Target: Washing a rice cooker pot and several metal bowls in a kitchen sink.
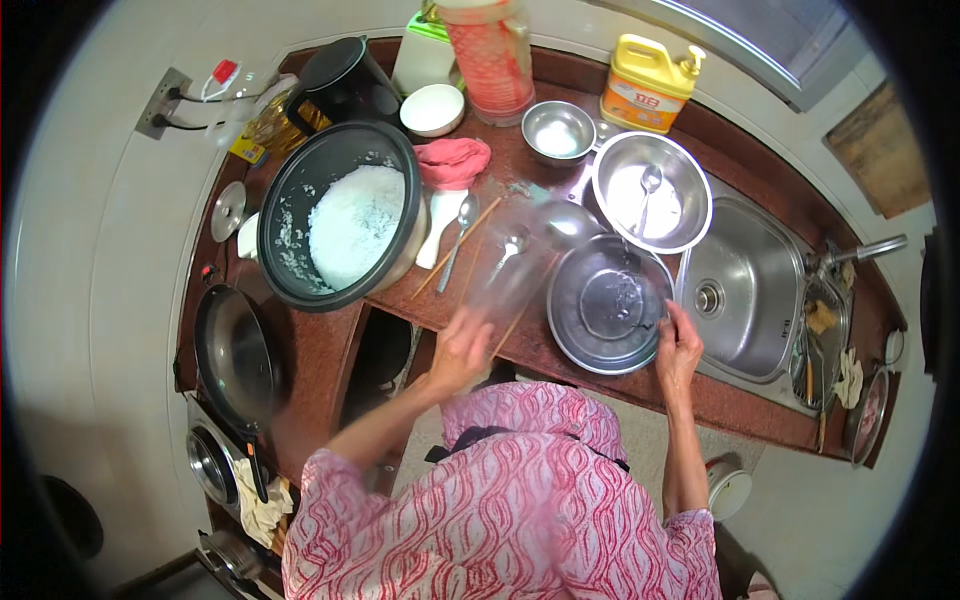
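My left hand [463, 350], blurred, is at the counter's front edge on a blurred, see-through object [517, 262] that slants over the counter; what it is, I cannot tell. My right hand [679, 341] grips the right rim of a round see-through bowl [592, 330] near the sink. A steel bowl [694, 217] with a metal spoon [651, 181] inside stands just behind it. A large black pot [411, 247] of white rice [358, 225] stands to the left. Between pot and hands lie a white rice paddle [435, 232], a metal spoon [452, 251] and a wooden chopstick [469, 236].
A steel sink [750, 315] with a faucet [870, 249] is at the right. Along the back stand a white bowl [433, 110], a red-patterned container [491, 67], a small steel bowl [559, 131] and a yellow pump bottle [649, 86]. A wok [236, 360] sits at the left.
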`<action>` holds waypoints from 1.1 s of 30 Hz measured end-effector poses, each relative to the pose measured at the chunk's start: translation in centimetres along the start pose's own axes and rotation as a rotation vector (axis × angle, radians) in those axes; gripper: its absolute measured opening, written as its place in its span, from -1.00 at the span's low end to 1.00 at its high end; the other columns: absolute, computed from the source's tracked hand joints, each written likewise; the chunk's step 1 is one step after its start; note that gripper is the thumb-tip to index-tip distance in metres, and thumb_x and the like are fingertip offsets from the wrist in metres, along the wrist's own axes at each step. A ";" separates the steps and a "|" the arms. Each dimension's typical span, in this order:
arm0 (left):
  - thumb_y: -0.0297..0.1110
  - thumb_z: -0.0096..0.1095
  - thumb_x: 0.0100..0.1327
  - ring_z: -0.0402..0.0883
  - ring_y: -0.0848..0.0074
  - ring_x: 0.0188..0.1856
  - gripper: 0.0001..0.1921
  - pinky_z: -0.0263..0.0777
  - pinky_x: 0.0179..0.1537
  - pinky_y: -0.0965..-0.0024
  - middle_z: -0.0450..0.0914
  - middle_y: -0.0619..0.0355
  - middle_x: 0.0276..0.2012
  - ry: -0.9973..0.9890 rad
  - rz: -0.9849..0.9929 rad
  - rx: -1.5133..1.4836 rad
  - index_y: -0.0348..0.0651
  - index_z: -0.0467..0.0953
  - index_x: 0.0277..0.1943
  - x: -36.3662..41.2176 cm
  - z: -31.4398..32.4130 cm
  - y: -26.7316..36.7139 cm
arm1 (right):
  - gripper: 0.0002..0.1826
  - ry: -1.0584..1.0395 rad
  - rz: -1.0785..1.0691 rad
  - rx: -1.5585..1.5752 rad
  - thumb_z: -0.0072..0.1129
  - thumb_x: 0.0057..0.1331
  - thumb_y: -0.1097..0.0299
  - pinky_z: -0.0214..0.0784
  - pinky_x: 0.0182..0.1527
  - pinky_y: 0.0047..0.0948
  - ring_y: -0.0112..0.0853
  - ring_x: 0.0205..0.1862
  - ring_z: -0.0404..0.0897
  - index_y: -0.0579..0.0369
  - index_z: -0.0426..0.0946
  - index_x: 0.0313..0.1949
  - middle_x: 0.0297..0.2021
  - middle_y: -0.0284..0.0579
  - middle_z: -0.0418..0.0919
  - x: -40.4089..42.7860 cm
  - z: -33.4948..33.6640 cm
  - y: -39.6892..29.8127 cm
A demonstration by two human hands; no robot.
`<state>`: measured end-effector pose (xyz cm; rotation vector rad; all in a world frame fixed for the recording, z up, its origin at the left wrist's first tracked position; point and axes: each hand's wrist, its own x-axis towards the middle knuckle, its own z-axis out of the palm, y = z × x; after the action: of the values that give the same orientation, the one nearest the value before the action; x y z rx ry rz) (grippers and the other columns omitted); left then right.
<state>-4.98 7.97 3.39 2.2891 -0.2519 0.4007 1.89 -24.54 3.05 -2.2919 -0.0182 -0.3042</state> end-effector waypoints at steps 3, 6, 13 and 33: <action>-0.45 -0.07 0.32 0.49 0.48 -0.50 -0.70 0.37 -0.55 0.46 0.49 0.08 -0.38 0.160 -0.220 -0.059 -0.35 0.39 0.07 -1.2 -0.1 -2.0 | -0.70 -0.138 0.183 0.187 0.00 0.21 0.55 0.39 -0.35 -0.47 -0.49 -0.41 0.55 0.18 0.49 -0.04 -0.43 -0.18 0.59 -0.5 1.4 -1.6; -0.30 -0.25 0.41 0.30 0.65 -0.72 -0.68 0.25 -0.72 0.58 0.39 0.23 -0.56 0.123 -0.904 -0.771 -0.28 0.41 0.04 -1.3 -0.5 -2.8 | -0.70 -0.472 0.404 0.479 0.04 0.21 0.51 0.27 -0.47 -0.63 -0.62 -0.52 0.40 0.23 0.47 -0.05 -0.51 -0.31 0.49 -0.4 4.3 -5.0; -0.26 -0.15 0.34 0.46 0.43 -0.67 -0.62 0.36 -0.61 0.40 0.42 0.16 -0.63 0.072 -0.801 -0.288 -0.35 0.33 0.08 0.1 -1.6 -5.2 | -0.69 -0.710 0.456 0.766 -0.04 0.17 0.58 0.23 -0.49 -0.65 -0.61 -0.51 0.39 0.24 0.44 -0.06 -0.45 -0.31 0.47 1.1 14.4 -11.6; -0.19 0.19 0.23 0.56 0.21 -0.24 -0.33 0.58 -0.31 0.23 0.25 -0.20 0.09 0.084 -0.950 -1.089 -0.46 0.05 0.19 23.1 10.1 -9.8 | -0.72 -0.479 0.103 0.354 0.07 0.18 0.44 0.41 -0.15 -0.34 -0.19 -0.24 0.59 0.27 0.48 -0.11 -0.27 0.08 0.56 -0.7 8.5 -9.1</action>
<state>21.52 5.86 -1.39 1.1037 0.5416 -0.1427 1.99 -12.09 3.99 -1.9542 -0.1819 0.2868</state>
